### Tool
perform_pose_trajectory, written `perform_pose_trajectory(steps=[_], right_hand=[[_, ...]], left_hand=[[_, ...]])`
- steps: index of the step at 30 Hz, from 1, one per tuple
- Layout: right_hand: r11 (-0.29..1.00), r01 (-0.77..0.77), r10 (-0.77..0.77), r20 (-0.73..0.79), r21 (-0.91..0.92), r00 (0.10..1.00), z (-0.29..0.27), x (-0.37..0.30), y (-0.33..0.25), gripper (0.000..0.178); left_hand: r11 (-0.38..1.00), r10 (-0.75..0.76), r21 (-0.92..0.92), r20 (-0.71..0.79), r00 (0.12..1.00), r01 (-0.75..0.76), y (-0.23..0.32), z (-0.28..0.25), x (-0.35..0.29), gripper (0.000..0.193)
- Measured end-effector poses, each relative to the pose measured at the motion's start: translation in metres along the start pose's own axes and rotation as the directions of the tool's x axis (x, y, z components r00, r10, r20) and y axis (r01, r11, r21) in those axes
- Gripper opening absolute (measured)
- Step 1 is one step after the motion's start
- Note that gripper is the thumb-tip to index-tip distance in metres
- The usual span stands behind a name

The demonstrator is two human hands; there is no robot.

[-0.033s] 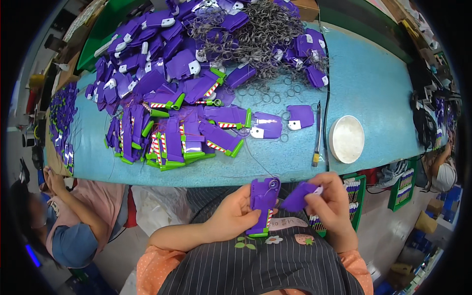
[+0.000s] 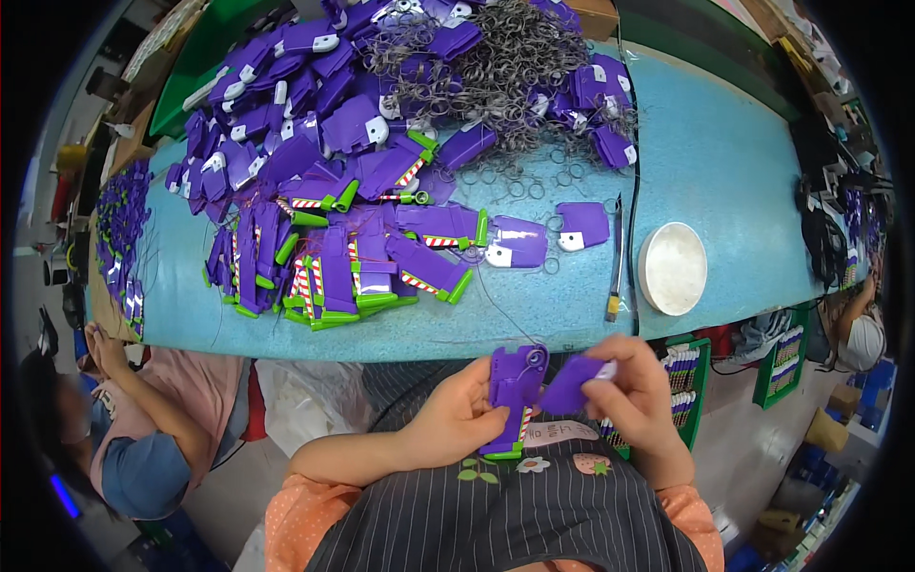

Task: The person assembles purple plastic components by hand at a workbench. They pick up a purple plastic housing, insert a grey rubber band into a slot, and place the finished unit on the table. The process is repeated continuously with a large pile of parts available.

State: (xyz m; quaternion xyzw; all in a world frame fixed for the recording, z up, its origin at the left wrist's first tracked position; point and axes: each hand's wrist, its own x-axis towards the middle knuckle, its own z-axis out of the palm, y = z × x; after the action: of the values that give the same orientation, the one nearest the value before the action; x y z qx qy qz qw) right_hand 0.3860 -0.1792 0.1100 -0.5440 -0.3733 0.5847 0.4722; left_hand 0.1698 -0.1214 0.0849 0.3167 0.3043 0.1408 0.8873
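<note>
My left hand [image 2: 450, 419] grips a purple plastic toy-wing part [image 2: 516, 383] in front of my apron, thumb across its face. This part has a green end, a red-and-white striped edge and a coiled spring [image 2: 533, 358] at its upper corner. Pinched in my right hand [image 2: 640, 396] is a purple flap with a white corner [image 2: 569, 385], tilted close beside the wing part. Whether the two pieces touch is hard to tell. On the blue table [image 2: 534, 319] lie two similar purple flaps, one of them [image 2: 583, 227] next to a slim brush-like tool [image 2: 616, 267].
Green-tipped purple wing parts [image 2: 334, 272] are heaped at the table's middle left. Behind them rise a pile of purple flaps [image 2: 286, 105] and a tangle of metal springs [image 2: 496, 67]. A white bowl [image 2: 672, 269] stands at right. Another person [image 2: 157, 439] sits at left.
My right hand has shifted slightly left and up with the purple flap, nearer the wing part. The wing part in my left hand has moved a little to the right.
</note>
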Motion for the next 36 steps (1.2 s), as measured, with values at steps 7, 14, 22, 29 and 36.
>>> perform_pose_trajectory(steps=[7,14,22,29,36], right_hand=[[1.0,-0.019,0.018,0.131,0.009,0.991,0.012,0.017,0.014,0.027],[0.986,0.038,-0.02,0.111,-0.165,0.994,0.012,0.016,0.015,0.025],[0.993,0.021,-0.012,-0.08,0.118,0.997,0.02,0.013,0.017,0.04],[0.804,-0.244,0.152,0.21,0.542,0.966,0.018,0.007,0.025,0.012],[0.959,0.28,-0.263,0.22,-0.05,0.939,0.005,0.013,0.018,0.022]], left_hand=[[0.991,0.025,0.128,0.024,0.999,-0.028,-0.002,0.01,0.003,0.045],[0.984,0.015,0.179,0.041,0.999,-0.022,0.002,0.013,0.002,0.041],[0.926,0.217,0.32,-0.02,0.976,-0.199,0.0,0.011,0.004,0.031],[0.886,0.285,0.364,0.062,0.957,-0.288,-0.002,0.011,0.003,0.026],[0.876,0.181,0.439,0.081,0.98,-0.198,0.006,0.005,0.004,0.026]])
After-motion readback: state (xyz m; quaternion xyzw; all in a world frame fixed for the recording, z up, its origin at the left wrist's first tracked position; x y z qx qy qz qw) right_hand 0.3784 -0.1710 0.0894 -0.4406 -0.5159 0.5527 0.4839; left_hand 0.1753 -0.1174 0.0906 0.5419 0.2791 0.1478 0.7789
